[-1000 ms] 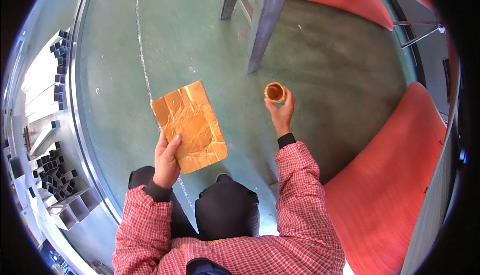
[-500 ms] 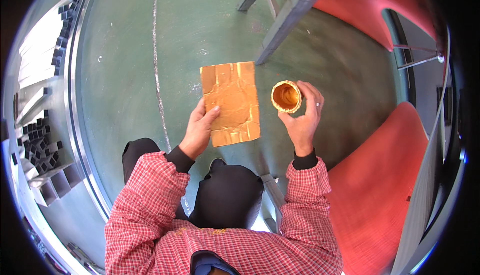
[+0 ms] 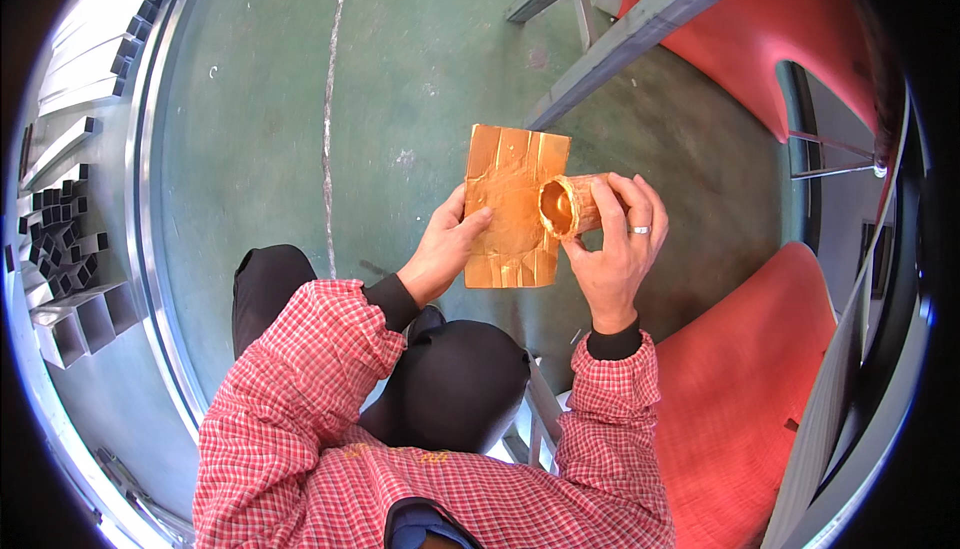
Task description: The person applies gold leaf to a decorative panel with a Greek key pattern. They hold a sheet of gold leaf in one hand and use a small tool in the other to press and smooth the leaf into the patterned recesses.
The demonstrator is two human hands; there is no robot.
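Where the green floor (image 3: 250, 99) extends to the left of the left hand (image 3: 436, 251), square metal tubes (image 3: 62, 229) with dark ends lie grouped well apart from its fingers, and a pale metal rail (image 3: 143, 149) runs between. Nearer those fingers, also on their left, a white line (image 3: 328, 99) marks the floor. The left hand is closed on a gold panel (image 3: 512, 184), thin, rectangular and creased; its thumb lies across the face, the remaining fingers being hidden behind. Right of the left thumb tip, a gold cup (image 3: 583, 199) overlaps the panel's right edge in view; contact between the two cannot be confirmed. The cup is tilted, its rough-rimmed mouth turned toward the left fingers. The right hand (image 3: 612, 269) grips it, thumb at the lower side, fingers along the upper right; one finger bears a ring (image 3: 641, 230). Beyond the right fingertips stands a grey metal frame (image 3: 640, 34); below and right of them, a red surface (image 3: 740, 389) curves.
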